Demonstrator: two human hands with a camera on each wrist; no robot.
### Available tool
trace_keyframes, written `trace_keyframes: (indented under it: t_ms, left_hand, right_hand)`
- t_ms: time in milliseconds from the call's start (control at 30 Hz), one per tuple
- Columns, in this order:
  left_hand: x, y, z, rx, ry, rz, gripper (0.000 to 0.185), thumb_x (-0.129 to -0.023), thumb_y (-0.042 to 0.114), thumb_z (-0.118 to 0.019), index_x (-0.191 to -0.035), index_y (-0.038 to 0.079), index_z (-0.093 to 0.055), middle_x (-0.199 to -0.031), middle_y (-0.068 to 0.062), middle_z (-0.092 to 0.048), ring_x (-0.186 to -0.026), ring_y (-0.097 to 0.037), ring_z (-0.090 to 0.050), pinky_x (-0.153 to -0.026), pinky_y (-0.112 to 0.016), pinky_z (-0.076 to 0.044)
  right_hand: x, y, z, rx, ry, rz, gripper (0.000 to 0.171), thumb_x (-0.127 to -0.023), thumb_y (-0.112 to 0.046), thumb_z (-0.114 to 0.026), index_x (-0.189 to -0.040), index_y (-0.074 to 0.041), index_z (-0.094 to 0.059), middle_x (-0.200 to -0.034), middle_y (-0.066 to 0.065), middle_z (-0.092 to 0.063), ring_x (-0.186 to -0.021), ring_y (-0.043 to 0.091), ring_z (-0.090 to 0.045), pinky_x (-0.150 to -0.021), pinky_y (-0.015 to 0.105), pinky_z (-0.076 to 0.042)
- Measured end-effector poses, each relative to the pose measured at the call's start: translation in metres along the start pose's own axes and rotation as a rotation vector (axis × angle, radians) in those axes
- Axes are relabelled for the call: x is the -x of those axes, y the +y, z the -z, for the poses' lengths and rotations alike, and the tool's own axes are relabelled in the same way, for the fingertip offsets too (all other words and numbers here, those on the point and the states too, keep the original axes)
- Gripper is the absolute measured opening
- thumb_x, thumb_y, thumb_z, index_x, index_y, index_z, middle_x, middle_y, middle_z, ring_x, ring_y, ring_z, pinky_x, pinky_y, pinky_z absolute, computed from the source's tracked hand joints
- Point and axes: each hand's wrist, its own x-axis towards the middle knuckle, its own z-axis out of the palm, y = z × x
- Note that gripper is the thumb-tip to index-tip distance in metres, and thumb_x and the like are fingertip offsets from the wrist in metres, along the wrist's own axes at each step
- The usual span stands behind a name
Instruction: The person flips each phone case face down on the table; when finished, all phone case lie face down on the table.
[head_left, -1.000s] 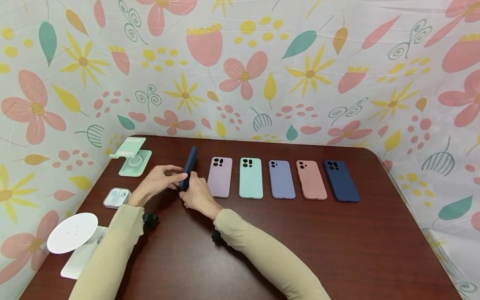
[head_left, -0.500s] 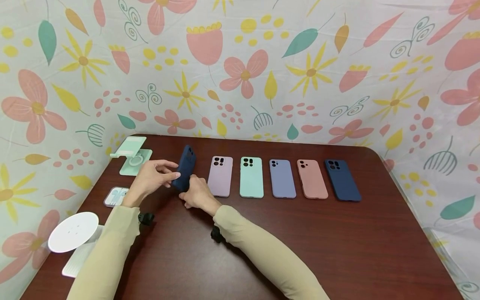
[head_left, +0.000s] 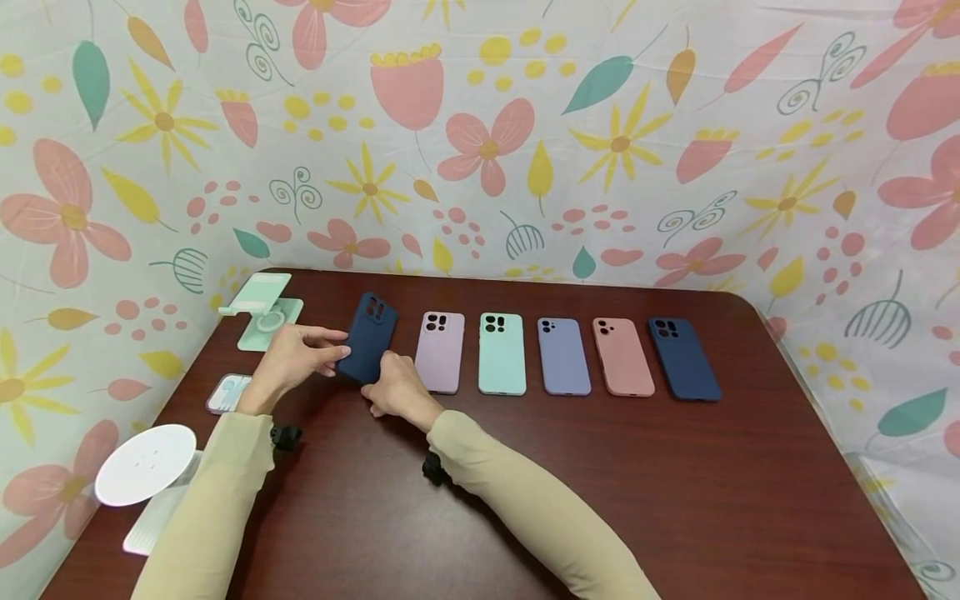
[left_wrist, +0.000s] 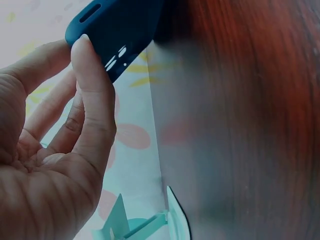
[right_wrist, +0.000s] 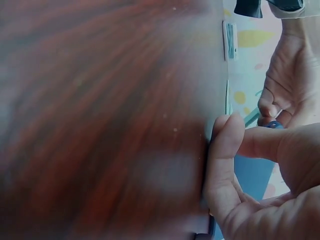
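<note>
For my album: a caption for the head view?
Both hands hold a navy case beside five more cases.

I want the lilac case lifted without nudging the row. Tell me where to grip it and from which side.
Grip the lilac case by its two long edges near the lower end, coming from above and the near side. It lies flat, back up, with the right hand and the mint case close beside it, so a narrow pinch probably suits best.

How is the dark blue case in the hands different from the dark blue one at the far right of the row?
The held case is tilted, one edge raised off the table, gripped by the left hand and right hand; the right-end case lies flat, untouched. The held case sits at the row's left end, the other at its right. Both are dark blue, camera cutouts showing.
</note>
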Motion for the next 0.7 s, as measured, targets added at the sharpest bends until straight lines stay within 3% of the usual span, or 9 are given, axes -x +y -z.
trace_keyframes:
  t_ms: [267,533,700]
  left_hand:
    - [-0.002,-0.006,-0.001,-0.022,-0.025,0.043,0.044,-0.102,0.016,-0.079,-0.139,-0.005,-0.071,-0.090,-0.002,-0.081,-0.068,-0.009,-0.075,-0.073,-0.031,-0.068]
    - [-0.004,-0.009,-0.006,-0.048,-0.045,0.079,0.046,-0.101,0.014,-0.079,-0.141,-0.007,-0.069,-0.096,-0.011,-0.082,-0.069,-0.011,-0.076,-0.072,-0.030,-0.068]
    - [-0.005,-0.009,-0.008,-0.039,-0.062,0.134,0.048,-0.101,0.014,-0.079,-0.143,-0.006,-0.067,-0.101,-0.015,-0.084,-0.069,-0.014,-0.079,-0.073,-0.030,-0.068]
  right_hand:
    - [0.006,-0.001,0.005,0.029,-0.016,-0.021,0.061,-0.101,-0.023,-0.080,-0.150,0.004,-0.055,-0.055,0.000,-0.072,-0.047,0.009,-0.072,-0.059,0.017,-0.056]
    - [0.010,0.003,0.006,0.035,-0.005,-0.011,0.063,-0.104,-0.021,-0.077,-0.156,0.002,-0.051,-0.055,-0.002,-0.072,-0.048,0.008,-0.072,-0.063,0.016,-0.056]
    - [0.011,0.003,0.008,0.021,-0.008,-0.017,0.056,-0.104,-0.019,-0.076,-0.151,0.002,-0.054,-0.056,-0.001,-0.072,-0.047,0.009,-0.071,-0.061,0.018,-0.057]
